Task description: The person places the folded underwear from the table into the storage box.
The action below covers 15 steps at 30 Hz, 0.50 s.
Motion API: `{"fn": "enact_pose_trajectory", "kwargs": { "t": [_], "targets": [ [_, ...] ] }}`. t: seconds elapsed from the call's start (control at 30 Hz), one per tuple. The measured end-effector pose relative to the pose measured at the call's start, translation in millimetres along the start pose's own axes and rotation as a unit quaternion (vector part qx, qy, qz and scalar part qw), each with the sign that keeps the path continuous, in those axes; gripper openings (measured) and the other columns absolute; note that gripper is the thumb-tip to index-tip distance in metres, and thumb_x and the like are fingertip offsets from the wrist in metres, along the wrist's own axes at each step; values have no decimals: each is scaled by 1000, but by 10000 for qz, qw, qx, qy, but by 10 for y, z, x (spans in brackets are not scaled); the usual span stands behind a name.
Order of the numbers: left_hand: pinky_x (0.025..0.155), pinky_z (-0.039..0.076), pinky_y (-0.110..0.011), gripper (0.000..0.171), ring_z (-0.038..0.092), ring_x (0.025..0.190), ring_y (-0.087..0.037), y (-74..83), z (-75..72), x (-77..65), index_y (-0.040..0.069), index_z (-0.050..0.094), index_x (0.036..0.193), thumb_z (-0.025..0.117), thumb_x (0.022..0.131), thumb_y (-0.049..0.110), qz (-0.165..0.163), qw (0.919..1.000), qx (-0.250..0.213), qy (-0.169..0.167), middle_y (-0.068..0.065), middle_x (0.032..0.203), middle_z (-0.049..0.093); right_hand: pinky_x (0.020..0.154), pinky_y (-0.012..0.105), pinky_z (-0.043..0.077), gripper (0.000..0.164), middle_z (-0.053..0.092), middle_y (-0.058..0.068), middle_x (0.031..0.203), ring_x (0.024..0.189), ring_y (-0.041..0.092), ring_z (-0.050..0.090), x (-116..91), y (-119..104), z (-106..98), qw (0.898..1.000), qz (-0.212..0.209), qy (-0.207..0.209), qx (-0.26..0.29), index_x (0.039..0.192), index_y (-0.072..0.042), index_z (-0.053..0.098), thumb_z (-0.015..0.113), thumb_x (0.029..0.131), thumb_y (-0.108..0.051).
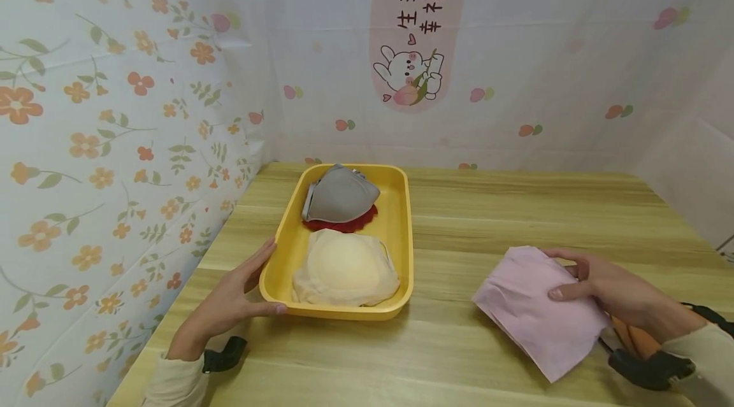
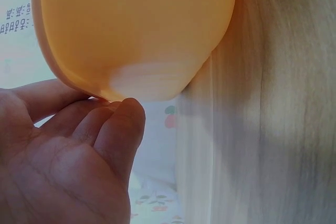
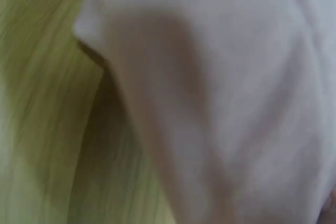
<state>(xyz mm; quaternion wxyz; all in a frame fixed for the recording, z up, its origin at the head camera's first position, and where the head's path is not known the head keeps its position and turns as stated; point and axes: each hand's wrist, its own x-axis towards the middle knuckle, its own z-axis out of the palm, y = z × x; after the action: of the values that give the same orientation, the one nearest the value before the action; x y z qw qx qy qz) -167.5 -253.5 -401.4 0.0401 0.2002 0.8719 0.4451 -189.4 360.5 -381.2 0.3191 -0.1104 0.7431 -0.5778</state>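
Observation:
A yellow tray [image 1: 410, 235] stands on the table. My left hand [image 1: 235, 295] holds its near left corner, the thumb at the front rim and the fingers along the left side. In the left wrist view those fingers [image 2: 123, 129] lie against the tray's outer wall [image 2: 142, 30]. Inside the tray, a folded grey bra [image 1: 341, 195] rests on a red cloth piece [image 1: 358, 222] at the back, and a folded beige bra [image 1: 344, 267] lies in front. My right hand [image 1: 602, 286] pinches a folded pink cloth [image 1: 533, 308], thumb on top; the pink cloth [image 3: 247, 77] fills most of the right wrist view.
The wood-grain table [image 1: 459, 356] extends to both sides of the tray. A patterned white curtain [image 1: 321, 63] hangs behind and along the left. An orange-brown patch [image 1: 639, 337] shows beside the right wrist. Black wrist devices [image 1: 650, 369] are worn near both sleeves.

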Motion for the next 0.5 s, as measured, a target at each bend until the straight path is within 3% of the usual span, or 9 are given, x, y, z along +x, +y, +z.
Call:
{"fn": "enact_pose_trajectory", "kwargs": {
  "t": [0.13, 0.3, 0.4, 0.5],
  "targets": [
    [100, 32, 0, 109, 30, 149, -46, 1, 5, -5, 2, 17, 160, 86, 80, 28, -14, 10000, 17, -11, -22, 169, 11, 80, 40, 61, 55, 69, -5, 119, 96, 19, 73, 39, -17, -29, 9985, -135, -8, 525, 133, -51, 40, 49, 104, -5],
    [101, 31, 0, 109, 30, 149, -45, -3, 8, 0, 1, 17, 160, 86, 80, 29, 5, 9999, 128, 13, -22, 168, 12, 80, 40, 61, 52, 69, -7, 117, 96, 17, 72, 126, -150, -2, 9981, -174, 285, 509, 133, -47, 39, 49, 104, -6],
    [107, 38, -11, 109, 31, 149, -44, -5, 6, 3, 1, 18, 160, 86, 80, 30, 4, 9997, 231, 36, -22, 168, 12, 80, 40, 61, 51, 70, -6, 116, 94, 17, 72, 193, -276, 39, 9984, -269, 281, 419, 135, -43, 39, 50, 103, -5],
    [113, 43, -33, 109, 32, 149, -43, -3, 3, -1, 2, 18, 160, 86, 80, 30, -24, 9995, 304, 39, -21, 169, 13, 79, 40, 61, 51, 71, -4, 115, 92, 17, 72, 259, -415, 86, 9980, -359, 281, 449, 137, -39, 39, 51, 103, -4]
  ]
}}
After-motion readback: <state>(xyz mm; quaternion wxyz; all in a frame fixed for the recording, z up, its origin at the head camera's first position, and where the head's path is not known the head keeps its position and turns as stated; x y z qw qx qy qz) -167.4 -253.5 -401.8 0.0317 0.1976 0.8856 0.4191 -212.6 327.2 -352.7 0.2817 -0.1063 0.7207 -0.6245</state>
